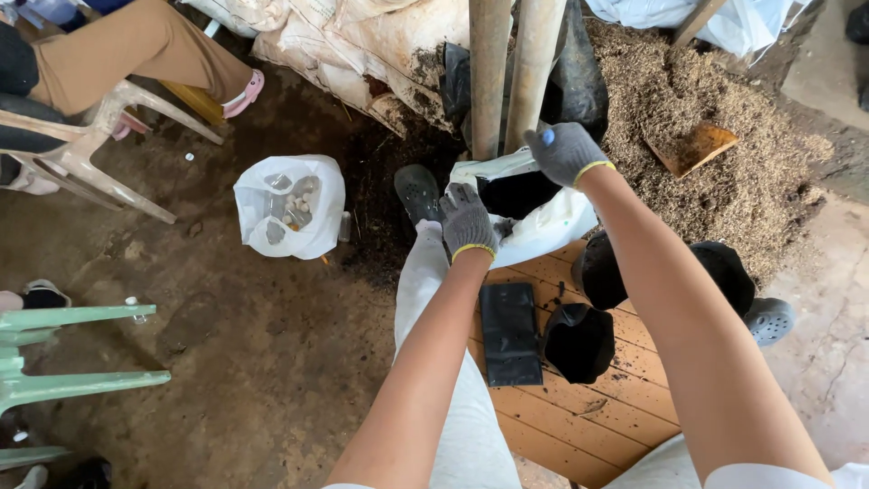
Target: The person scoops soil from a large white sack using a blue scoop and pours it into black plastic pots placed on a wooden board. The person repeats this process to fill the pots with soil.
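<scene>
I see both hands gloved, working at white sack (552, 226) propped against poles (502, 72). Left grip (467, 220) closed on sack's near rim. Right grip (566, 152) pinching far rim, above black pouch (514, 193) inside sack. Filled black bags (579, 340) on boards (579, 417) below sack.

White plastic bag (543, 222), upper centre of frame, mouth held open, crumpled; small black nursery bag (514, 192) sits upright in its opening.
</scene>
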